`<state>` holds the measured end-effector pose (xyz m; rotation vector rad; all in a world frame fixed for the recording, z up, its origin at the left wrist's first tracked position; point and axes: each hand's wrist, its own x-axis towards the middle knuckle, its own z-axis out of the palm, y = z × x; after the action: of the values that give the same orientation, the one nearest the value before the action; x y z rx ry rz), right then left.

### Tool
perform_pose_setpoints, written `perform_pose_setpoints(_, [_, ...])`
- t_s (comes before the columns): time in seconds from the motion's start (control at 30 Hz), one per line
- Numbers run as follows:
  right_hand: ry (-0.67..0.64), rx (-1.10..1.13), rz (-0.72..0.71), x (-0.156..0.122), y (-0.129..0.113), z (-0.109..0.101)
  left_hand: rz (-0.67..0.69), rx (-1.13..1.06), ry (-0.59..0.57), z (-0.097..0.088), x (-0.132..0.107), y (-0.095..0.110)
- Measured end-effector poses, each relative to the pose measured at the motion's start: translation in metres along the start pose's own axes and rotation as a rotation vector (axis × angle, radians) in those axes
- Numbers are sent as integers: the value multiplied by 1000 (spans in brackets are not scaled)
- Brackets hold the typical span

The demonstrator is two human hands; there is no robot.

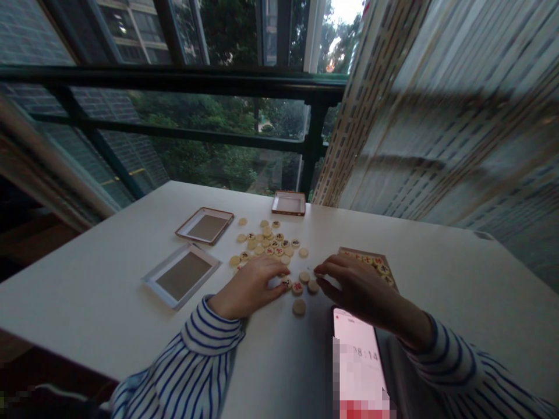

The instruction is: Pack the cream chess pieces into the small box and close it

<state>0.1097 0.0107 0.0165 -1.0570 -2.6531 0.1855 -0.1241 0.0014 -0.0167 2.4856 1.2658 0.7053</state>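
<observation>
Several round pale game discs with red or black marks lie scattered on the white table. My left hand rests palm down at the near edge of the pile, fingers stretched, fingertips touching a disc. My right hand hovers beside it with fingers curled, tips pinched close to a disc. Behind my right hand a brown box holds several discs in rows. One disc lies alone nearer to me.
Two shallow box halves lie at the left and a small open box at the far edge. A phone with a lit screen lies near my right wrist. A window railing and a curtain stand behind the table.
</observation>
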Motion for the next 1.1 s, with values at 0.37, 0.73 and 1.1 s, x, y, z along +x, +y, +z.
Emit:
perform_pose_setpoints(0.37, [-68, 30, -54, -1, -4, 18, 0, 54, -77, 8, 1, 9])
perform_pose_setpoints(0.73, [-80, 34, -59, -3, -5, 19, -24, 67, -63, 17, 1, 6])
perform_pose_setpoints(1.1, [-67, 52, -54, -5, -3, 16, -4, 20, 16, 18, 1, 4])
